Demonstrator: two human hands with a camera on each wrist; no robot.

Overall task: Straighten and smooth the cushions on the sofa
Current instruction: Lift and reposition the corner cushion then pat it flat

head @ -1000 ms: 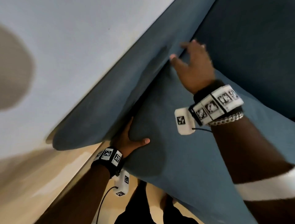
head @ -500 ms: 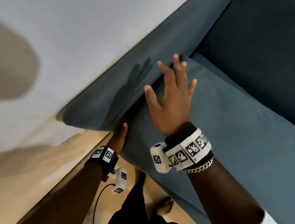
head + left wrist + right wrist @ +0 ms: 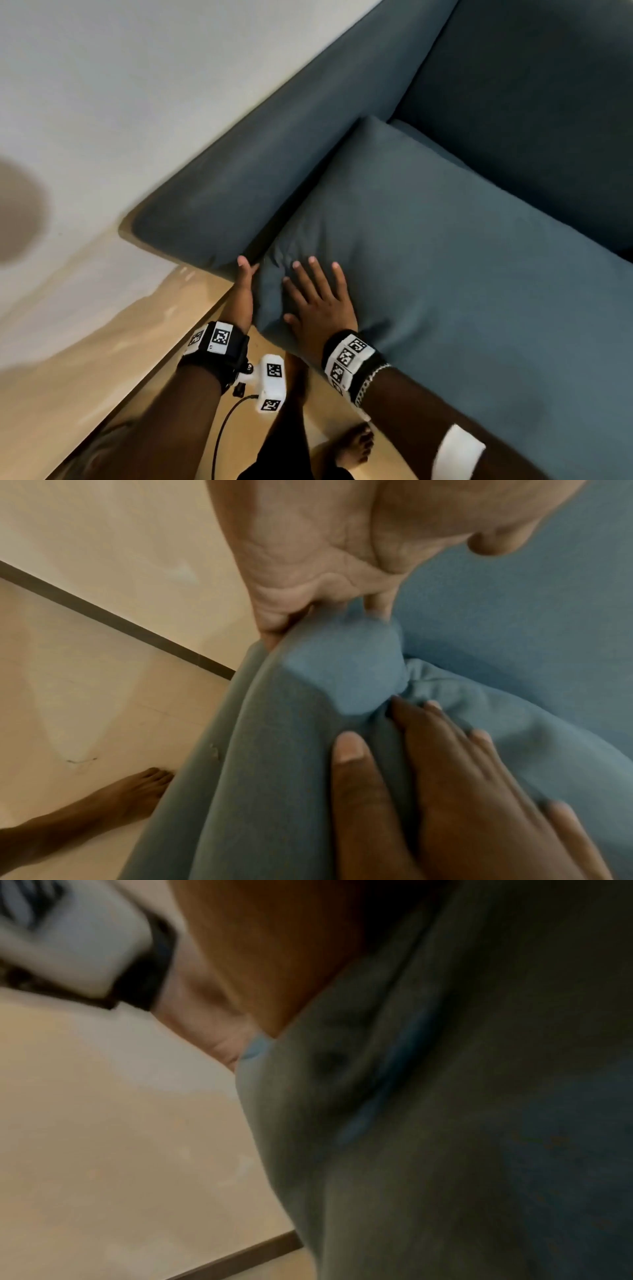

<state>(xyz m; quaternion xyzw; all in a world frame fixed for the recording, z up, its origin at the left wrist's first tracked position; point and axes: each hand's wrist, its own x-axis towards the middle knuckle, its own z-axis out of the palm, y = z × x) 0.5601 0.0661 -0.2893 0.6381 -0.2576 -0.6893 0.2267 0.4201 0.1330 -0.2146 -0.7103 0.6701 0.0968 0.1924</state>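
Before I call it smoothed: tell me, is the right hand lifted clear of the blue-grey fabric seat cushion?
No, the right hand lies flat with fingers spread on the blue-grey fabric seat cushion.

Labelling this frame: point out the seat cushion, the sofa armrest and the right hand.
seat cushion (image 3: pixel 428 274), head view, bare top fabric.
sofa armrest (image 3: pixel 239 192), head view, its upper face.
right hand (image 3: pixel 320 308), head view, back of hand.

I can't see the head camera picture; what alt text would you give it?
Two hands work the near corner of a blue-grey fabric seat cushion: the right hand lies flat on top with fingers spread, and the left hand is against its side, beside the matching sofa armrest. Beige floor lies below.
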